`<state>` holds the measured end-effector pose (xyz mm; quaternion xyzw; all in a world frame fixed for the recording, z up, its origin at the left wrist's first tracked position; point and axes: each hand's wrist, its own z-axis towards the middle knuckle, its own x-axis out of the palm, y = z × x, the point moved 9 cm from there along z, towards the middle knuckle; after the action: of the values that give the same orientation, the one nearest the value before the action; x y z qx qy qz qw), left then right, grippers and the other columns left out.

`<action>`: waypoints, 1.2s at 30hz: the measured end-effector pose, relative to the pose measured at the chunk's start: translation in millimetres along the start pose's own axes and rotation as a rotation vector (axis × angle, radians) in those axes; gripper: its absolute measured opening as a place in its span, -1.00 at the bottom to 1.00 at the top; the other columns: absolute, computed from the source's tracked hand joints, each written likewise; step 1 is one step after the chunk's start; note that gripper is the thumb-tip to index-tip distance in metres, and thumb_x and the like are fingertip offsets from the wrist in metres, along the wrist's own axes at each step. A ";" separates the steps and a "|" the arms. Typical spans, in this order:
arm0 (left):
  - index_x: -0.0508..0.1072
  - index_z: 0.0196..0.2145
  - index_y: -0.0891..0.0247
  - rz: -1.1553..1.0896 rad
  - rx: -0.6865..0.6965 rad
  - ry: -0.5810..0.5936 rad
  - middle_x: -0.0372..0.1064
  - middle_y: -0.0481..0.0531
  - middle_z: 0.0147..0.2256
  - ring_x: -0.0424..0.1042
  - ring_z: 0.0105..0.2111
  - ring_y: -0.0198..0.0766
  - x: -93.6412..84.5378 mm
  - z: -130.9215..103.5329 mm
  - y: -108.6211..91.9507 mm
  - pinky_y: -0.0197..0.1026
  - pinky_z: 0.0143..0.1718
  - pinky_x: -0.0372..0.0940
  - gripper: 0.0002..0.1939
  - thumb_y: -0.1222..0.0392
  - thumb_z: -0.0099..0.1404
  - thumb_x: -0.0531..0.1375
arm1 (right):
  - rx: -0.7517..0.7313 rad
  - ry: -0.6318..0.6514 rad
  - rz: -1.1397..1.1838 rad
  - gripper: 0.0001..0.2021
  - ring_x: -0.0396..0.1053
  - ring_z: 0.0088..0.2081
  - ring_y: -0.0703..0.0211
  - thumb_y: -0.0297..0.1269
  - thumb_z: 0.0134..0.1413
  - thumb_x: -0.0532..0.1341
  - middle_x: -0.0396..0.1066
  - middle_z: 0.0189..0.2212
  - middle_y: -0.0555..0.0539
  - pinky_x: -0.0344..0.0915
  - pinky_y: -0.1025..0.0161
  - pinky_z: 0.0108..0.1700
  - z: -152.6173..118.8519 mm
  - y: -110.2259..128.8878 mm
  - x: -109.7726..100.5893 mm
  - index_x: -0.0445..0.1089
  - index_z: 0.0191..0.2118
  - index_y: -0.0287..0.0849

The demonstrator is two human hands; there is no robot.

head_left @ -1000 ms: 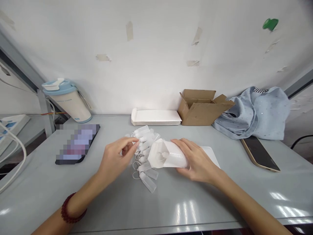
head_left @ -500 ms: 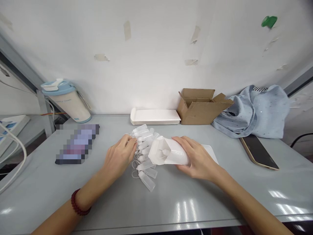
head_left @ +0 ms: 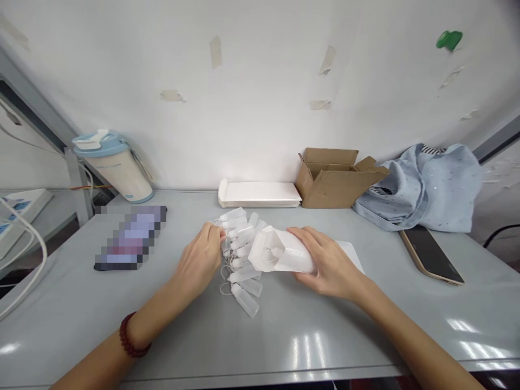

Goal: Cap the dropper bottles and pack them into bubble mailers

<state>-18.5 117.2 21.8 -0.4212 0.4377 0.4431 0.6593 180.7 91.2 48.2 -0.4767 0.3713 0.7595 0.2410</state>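
My right hand (head_left: pixel 325 262) is wrapped around a narrow white paper box (head_left: pixel 294 252). Its open end faces left, and something whitish shows inside. Just left of it lies a pile of small translucent plastic dropper bottles (head_left: pixel 246 300), several with thin string loops at their tips. At the pile's left edge, the fingers of my left hand (head_left: pixel 201 252) are pinched together at the tip end of a dropper bottle (head_left: pixel 226 246); the fingers partly hide that spot. A flat white piece (head_left: pixel 351 254) sticks out behind my right hand on the table.
Against the wall are a stack of flat white boxes (head_left: pixel 260 195), an open cardboard box (head_left: pixel 341 187) and a light blue cloth bag (head_left: pixel 434 189). A phone (head_left: pixel 433 254) lies at right. At left stand a tumbler (head_left: pixel 117 168) and a blurred-out phone-like device (head_left: pixel 132 238).
My left hand has shifted slightly at the pile's edge, its fingers still pinched. My right hand keeps its hold on the white box. The whole view has moved a little.
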 end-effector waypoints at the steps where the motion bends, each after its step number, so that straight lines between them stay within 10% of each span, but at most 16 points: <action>1: 0.21 -0.35 0.24 -0.016 -0.018 -0.010 0.26 0.07 -0.30 0.31 -0.42 -0.22 -1.6 -0.2 1.2 -0.25 -0.52 0.12 -0.78 0.28 0.39 -0.16 | 0.000 -0.001 -0.003 -0.41 0.30 -0.21 -0.03 -0.33 -0.14 0.18 0.31 -0.17 -0.18 0.27 0.08 -0.24 -0.1 -0.3 -0.1 0.11 0.10 -0.20; 10: 0.23 -0.35 0.21 -0.434 -0.135 -0.138 0.25 -0.06 -0.41 0.24 -0.54 -0.31 -35.4 -2.6 14.3 -0.25 -0.50 0.18 -0.83 0.16 0.36 -0.07 | 0.025 0.014 -0.018 -0.40 0.29 -0.19 -0.03 -0.31 -0.13 0.18 0.31 -0.16 -0.18 0.27 0.07 -0.22 0.8 -5.3 3.7 0.09 0.11 -0.20; 18: 0.32 -0.33 0.25 -0.377 0.430 -0.226 0.35 -0.01 -0.37 0.34 -0.40 -0.33 -62.9 -20.9 -36.2 -0.30 -0.38 0.23 -0.86 0.36 0.35 0.01 | 0.016 0.048 -0.025 -0.40 0.29 -0.19 -0.04 -0.32 -0.15 0.18 0.31 -0.18 -0.18 0.26 0.07 -0.23 0.7 -1.1 6.1 0.10 0.11 -0.21; 22: 0.35 -0.30 0.27 -0.304 0.484 -0.370 0.39 0.00 -0.36 0.39 -0.37 -0.33 -73.6 -29.5 -34.7 -0.32 -0.34 0.25 -0.87 0.42 0.32 0.06 | 0.029 0.057 -0.030 -0.40 0.29 -0.20 -0.03 -0.33 -0.14 0.18 0.32 -0.18 -0.17 0.26 0.07 -0.23 -0.1 -2.1 5.1 0.10 0.11 -0.19; 36: 0.42 -0.39 0.19 -0.549 0.565 -0.285 0.44 -0.06 -0.51 0.24 -0.47 -0.30 -57.9 -40.1 -69.6 -0.28 -0.45 0.25 -0.84 0.41 0.26 0.13 | -0.095 0.106 0.008 -0.37 0.28 -0.16 -0.07 -0.32 -0.16 0.18 0.31 -0.11 -0.23 0.25 0.04 -0.16 -3.9 30.6 19.2 0.08 0.13 -0.23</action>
<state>26.6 49.4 77.9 -0.2593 0.3179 0.1672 0.8965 152.5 69.7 40.0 -0.5256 0.3489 0.7510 0.1947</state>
